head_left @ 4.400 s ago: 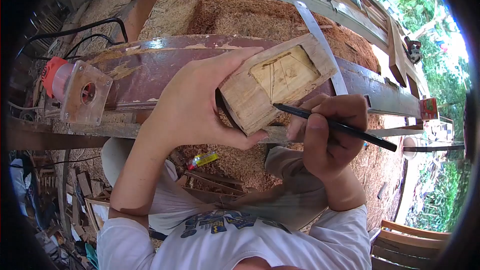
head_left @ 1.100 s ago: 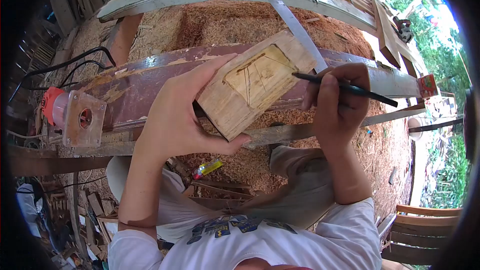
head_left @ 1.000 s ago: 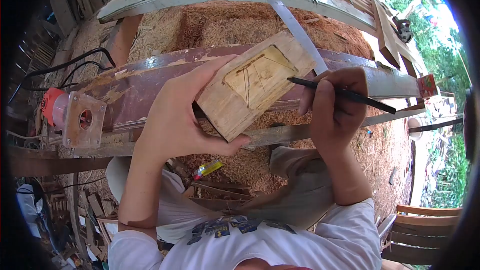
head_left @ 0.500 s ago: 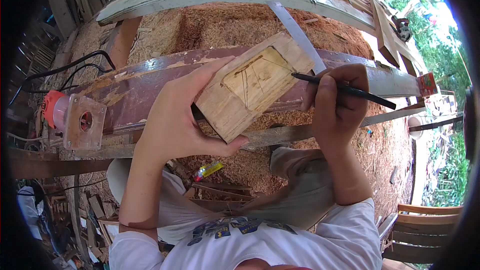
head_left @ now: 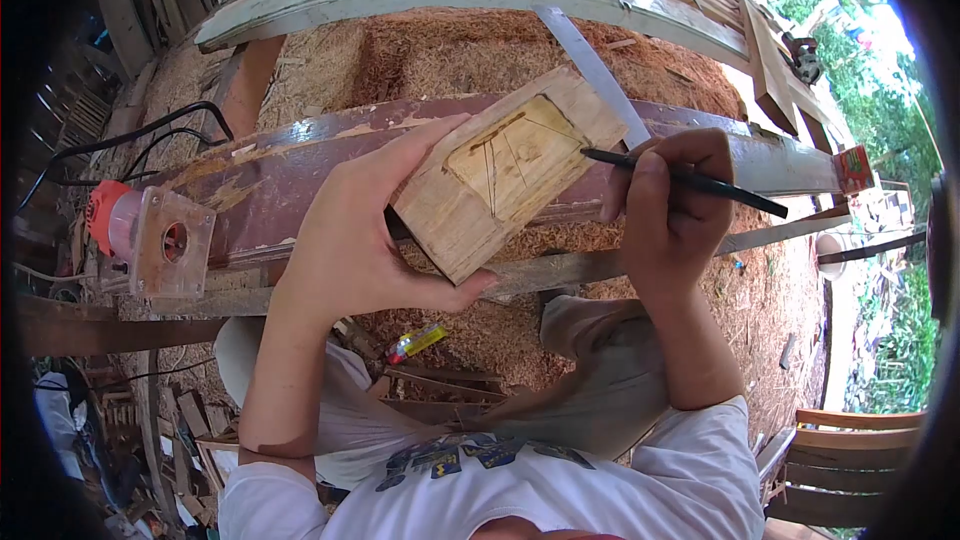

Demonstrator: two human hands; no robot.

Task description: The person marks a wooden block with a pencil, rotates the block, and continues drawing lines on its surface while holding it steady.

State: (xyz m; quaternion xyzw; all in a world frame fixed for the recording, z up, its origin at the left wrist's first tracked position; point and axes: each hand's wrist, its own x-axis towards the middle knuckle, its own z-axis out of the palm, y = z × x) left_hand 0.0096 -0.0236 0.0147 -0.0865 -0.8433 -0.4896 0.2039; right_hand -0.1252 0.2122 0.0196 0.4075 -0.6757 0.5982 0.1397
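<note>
Pale wooden block (head_left: 480,195), shallow recessed panel with pencilled lines

No writing can be read. The shirt (head_left: 640,485) bears a blue and yellow print, too warped to make out. The wooden block (head_left: 450,215) shows only drawn lines.

Tilted wooden block (head_left: 470,195) bears pencil lines; black pencil (head_left: 680,180) at its edge.

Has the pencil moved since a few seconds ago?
Yes. The pencil in the right hand moved up, from the lower edge of the maroon beam onto its face, beside the steel ruler.
</note>
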